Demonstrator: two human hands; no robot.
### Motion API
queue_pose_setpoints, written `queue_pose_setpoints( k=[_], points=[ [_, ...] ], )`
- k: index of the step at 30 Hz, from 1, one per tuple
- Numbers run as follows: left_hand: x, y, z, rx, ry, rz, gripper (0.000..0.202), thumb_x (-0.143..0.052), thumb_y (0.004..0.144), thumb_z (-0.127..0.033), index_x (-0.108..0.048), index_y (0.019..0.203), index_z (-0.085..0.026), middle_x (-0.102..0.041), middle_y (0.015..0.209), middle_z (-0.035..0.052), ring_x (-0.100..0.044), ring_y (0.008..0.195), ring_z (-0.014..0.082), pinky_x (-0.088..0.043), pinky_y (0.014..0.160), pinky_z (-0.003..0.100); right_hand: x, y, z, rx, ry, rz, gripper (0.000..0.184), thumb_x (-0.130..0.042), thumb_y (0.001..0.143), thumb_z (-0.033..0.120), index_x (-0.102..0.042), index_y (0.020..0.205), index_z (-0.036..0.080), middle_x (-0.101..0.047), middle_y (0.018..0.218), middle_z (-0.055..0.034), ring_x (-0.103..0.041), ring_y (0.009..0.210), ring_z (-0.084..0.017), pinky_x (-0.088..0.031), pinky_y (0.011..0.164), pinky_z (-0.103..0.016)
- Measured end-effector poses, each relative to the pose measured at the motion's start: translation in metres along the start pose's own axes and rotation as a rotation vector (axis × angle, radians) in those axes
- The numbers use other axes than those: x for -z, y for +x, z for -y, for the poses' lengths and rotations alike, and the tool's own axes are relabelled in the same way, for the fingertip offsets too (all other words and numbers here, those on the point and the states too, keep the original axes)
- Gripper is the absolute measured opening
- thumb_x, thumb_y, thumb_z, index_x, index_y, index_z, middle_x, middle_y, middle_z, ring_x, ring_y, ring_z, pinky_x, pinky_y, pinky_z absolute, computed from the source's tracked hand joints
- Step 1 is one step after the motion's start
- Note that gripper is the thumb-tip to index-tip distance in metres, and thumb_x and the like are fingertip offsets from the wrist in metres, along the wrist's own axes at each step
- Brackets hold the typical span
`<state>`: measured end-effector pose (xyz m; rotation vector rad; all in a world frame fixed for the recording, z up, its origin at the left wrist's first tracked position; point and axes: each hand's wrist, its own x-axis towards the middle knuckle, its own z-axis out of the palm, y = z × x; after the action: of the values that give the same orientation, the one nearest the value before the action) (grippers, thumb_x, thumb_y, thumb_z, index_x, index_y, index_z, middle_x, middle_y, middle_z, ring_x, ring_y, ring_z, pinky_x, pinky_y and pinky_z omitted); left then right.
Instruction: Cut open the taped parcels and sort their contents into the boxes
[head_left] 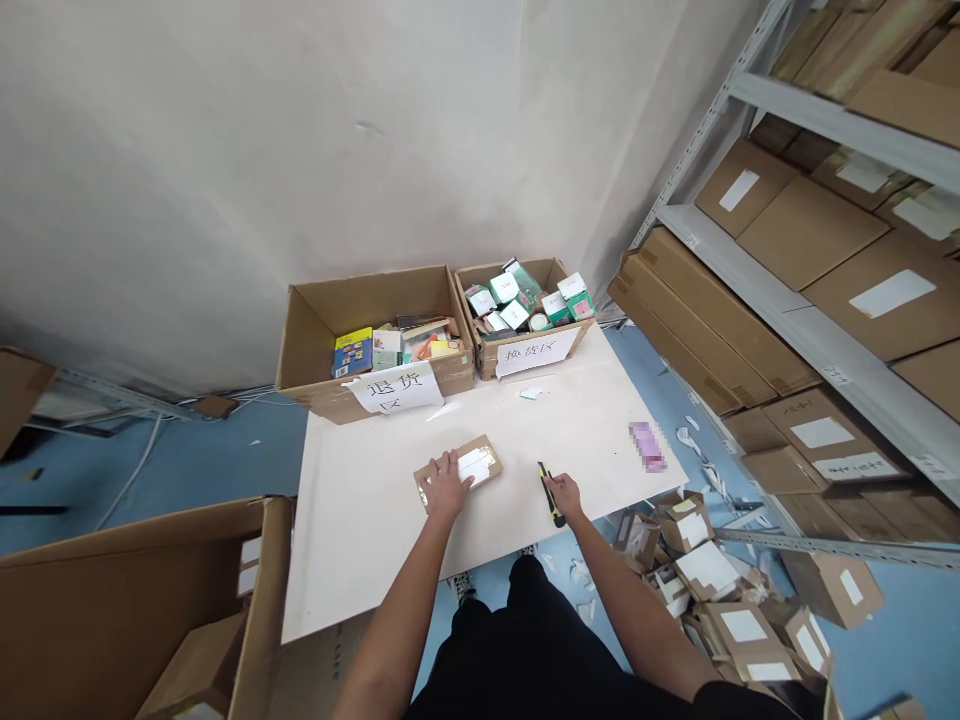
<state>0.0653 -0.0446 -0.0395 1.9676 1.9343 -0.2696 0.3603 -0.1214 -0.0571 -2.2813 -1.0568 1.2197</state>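
Note:
A small taped cardboard box with a white label lies flat on the white table. My left hand rests on the box's left part, fingers wrapped over its top and near edge. To the right of it, my right hand grips a yellow and black utility knife close above the table. The knife's tip points away from me, apart from the box. Whether its blade is extended is too small to tell.
Two open cartons, a larger one and a smaller one, hold goods at the table's back. A blurred pink item lies at right. A big carton stands left. Shelves and piled boxes line the right.

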Motion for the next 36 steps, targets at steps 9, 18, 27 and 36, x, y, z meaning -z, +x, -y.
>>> queue_pose_setpoints(
  k=[9,18,27,36],
  points=[
    [0.007,-0.013,0.003,0.292,-0.178,0.052,0.073,-0.057,0.09,-0.068,-0.05,0.145,-0.021,-0.057,0.141,0.0189,-0.055,0.129,0.0361,-0.048,0.099,0.045,0.016,0.056,0.027,0.07,-0.245,-0.106,0.055,-0.048,0.099,0.028,-0.045,0.153,0.015,-0.056,0.15,-0.0189,-0.046,0.146,-0.028,-0.04,0.117,-0.041],
    [-0.021,-0.033,-0.013,0.425,-0.371,-0.032,0.09,-0.067,0.086,-0.061,-0.032,0.161,-0.024,-0.054,0.15,0.0183,-0.055,0.136,0.0361,-0.05,0.103,0.046,-0.097,0.011,0.085,0.362,-0.097,0.335,0.079,-0.062,0.098,0.038,-0.024,0.166,0.026,-0.061,0.148,-0.0102,-0.057,0.137,-0.028,-0.046,0.111,-0.037],
    [-0.023,-0.049,-0.032,0.302,-0.164,-0.102,0.06,-0.03,0.108,-0.044,-0.04,0.157,-0.01,-0.064,0.135,0.0237,-0.069,0.116,0.0321,-0.054,0.093,0.04,-0.087,0.041,0.115,0.402,-0.193,0.507,0.083,-0.071,0.094,0.03,-0.028,0.165,0.032,-0.068,0.139,-0.004,-0.064,0.127,-0.026,-0.047,0.107,-0.035],
    [0.006,-0.058,0.008,0.17,-0.358,-0.039,0.055,-0.02,0.11,-0.043,-0.07,0.117,-0.023,-0.079,0.103,0.0097,-0.073,0.099,0.025,-0.051,0.081,0.034,-0.09,0.044,0.114,0.446,-0.161,0.489,0.1,-0.078,0.084,0.034,-0.022,0.167,0.027,-0.056,0.151,-0.0103,-0.056,0.137,-0.027,-0.045,0.109,-0.036]
  ],
)
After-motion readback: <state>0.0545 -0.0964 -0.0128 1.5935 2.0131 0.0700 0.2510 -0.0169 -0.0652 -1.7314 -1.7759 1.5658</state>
